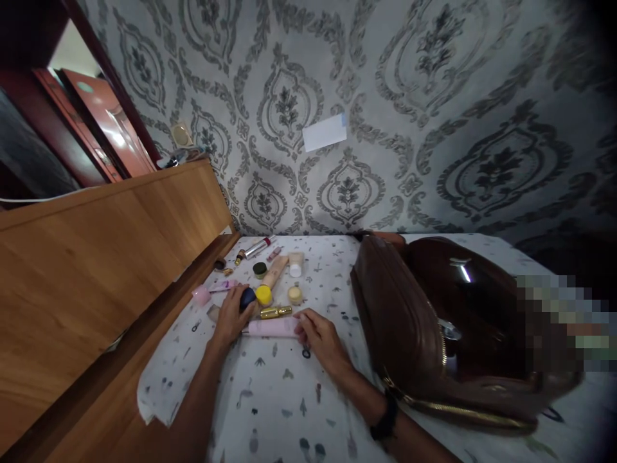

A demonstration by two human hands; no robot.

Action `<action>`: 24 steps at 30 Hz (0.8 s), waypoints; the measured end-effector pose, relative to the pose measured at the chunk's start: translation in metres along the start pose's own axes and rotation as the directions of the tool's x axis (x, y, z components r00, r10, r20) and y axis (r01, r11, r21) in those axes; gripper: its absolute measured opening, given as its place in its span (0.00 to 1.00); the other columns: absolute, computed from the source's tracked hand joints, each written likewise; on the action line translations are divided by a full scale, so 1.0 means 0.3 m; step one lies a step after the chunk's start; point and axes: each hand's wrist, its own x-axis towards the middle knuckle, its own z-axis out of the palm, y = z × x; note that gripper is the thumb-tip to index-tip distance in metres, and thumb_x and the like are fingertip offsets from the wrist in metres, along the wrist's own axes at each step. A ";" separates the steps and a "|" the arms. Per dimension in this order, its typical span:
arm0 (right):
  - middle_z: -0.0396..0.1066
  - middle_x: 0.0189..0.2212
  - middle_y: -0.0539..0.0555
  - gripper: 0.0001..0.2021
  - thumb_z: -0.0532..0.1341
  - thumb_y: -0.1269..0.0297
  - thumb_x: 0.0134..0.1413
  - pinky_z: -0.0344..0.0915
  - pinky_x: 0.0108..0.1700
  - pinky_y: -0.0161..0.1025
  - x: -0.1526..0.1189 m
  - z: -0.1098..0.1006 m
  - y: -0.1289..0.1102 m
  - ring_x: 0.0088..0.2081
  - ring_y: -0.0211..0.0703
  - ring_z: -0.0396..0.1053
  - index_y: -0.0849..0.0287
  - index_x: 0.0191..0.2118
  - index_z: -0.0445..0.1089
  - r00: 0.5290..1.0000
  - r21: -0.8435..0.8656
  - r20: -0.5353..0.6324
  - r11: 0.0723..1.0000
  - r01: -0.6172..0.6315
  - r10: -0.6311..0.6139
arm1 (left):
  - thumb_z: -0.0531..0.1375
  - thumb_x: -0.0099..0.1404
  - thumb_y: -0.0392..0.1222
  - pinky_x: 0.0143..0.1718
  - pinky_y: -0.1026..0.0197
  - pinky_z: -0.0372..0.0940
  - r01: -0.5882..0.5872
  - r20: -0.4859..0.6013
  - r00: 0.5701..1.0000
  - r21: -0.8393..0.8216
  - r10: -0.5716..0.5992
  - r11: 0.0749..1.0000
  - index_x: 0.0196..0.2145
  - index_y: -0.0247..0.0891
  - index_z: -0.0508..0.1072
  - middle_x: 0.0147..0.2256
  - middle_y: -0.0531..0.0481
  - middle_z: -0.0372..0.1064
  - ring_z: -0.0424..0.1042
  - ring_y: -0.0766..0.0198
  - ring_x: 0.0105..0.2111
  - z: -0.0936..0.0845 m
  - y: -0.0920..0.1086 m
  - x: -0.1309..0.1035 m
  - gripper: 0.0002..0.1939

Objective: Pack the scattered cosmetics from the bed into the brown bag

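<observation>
- Pink tube [272, 327]: one, lying crosswise on the patterned cloth [284, 402], between our two hands.
- Left hand [234, 312]: ours, just beyond the pink tube's left end; thumb and fingers gripping a blue jar [247, 298].
- Right hand [315, 331]: ours, at the pink tube's right end, fingers bent and closed on it; how firmly, we cannot tell. We wear a black wristband [384, 418] on this arm.
- Gold tube [276, 312]: just beyond the pink tube.
- Yellow jar [263, 295] and cream jar [295, 295]: a pair, farther beyond the pink tube.
- Dark-lidded jar [259, 269], beige tube [276, 272], white-capped tube [295, 263]: farther still from the pink tube.
- Pink jar [201, 295]: left of the pink tube, past our left hand.
- Brown bag [400, 308]: well to the pink tube's right.
</observation>
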 end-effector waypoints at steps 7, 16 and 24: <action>0.71 0.23 0.51 0.18 0.52 0.50 0.61 0.62 0.24 0.36 0.005 -0.003 0.013 0.23 0.39 0.67 0.58 0.36 0.71 1.000 0.024 0.005 1.000 0.017 -0.017 | 0.60 0.65 0.48 0.54 0.49 0.64 0.050 -0.067 0.996 -0.004 -0.050 0.999 0.55 0.42 0.68 0.52 0.43 0.67 0.69 0.51 0.53 0.001 -0.010 -0.007 0.22; 0.70 0.24 0.51 0.22 0.56 0.42 0.58 0.60 0.23 0.35 -0.004 -0.003 -0.027 0.23 0.38 0.66 0.58 0.34 0.70 0.999 0.129 0.032 0.992 -0.002 -0.002 | 0.58 0.66 0.55 0.58 0.49 0.61 0.044 -0.301 0.935 -0.425 -0.187 0.904 0.53 0.39 0.69 0.53 0.41 0.69 0.68 0.51 0.54 -0.040 0.046 -0.023 0.23; 0.72 0.28 0.54 0.33 0.59 0.32 0.50 0.62 0.24 0.35 0.006 -0.005 -0.054 0.27 0.42 0.70 0.61 0.43 0.70 0.975 0.419 0.185 0.887 -0.192 0.124 | 0.63 0.63 0.56 0.56 0.51 0.63 -0.044 -0.007 0.999 -0.673 0.053 0.738 0.58 0.40 0.64 0.55 0.40 0.65 0.67 0.50 0.55 0.087 0.237 -0.088 0.30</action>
